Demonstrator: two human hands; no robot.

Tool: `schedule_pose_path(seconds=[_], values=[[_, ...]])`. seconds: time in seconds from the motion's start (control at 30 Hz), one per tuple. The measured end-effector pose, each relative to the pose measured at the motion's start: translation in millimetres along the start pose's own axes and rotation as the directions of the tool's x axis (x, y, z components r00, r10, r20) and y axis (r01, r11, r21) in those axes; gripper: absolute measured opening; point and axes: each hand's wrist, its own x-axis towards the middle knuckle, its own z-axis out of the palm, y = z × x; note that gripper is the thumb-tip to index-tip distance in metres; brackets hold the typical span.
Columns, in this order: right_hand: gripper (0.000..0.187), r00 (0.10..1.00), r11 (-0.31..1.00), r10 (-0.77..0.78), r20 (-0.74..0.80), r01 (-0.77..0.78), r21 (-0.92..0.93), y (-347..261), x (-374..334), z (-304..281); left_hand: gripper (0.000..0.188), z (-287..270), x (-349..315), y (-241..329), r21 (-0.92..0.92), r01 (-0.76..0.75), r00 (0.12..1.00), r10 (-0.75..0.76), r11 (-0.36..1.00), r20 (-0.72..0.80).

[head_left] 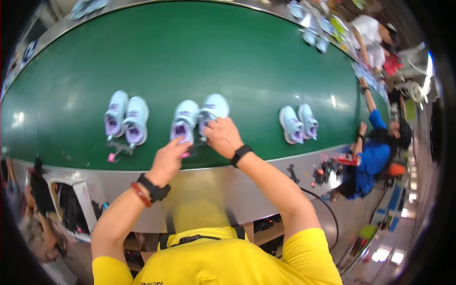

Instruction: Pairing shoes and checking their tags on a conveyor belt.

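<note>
Two pale-blue shoes lie right at the fingers, on the green surface (199, 52): a left-side shoe (187, 112) and a right-side shoe (216, 105), both toes pointing away, probably so that the heels sit within easy reach. The left hand (165, 162) has its fingers half curled at the left-side shoe's heel, beside a small pink piece (186, 154); blur hides whether they pinch anything. The right hand (225, 137) bends its fingers over the right-side shoe's collar, seemingly to steady it, though I cannot tell how firmly they close. Left of the fingers sits another pair (136, 114), a pink tag (112, 156) near its heels; well right of them, a third pair (289, 124). Farther right, a co-worker in blue (375, 159) reaches across.
</note>
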Motion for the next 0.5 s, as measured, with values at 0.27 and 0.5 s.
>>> schedule_pose_path(seconds=[0.27,0.5], values=[[0.041,0.986,0.904,0.164,-0.042,-0.133,0.406,13,-27,-20,0.053,-6,-5,-17,0.272,0.155,0.964,-0.206,0.95,0.171],[0.059,0.677,0.702,0.699,-0.227,-0.71,0.044,159,-193,-73,0.065,-25,-5,-9,0.348,0.187,0.978,-0.208,0.919,0.023]])
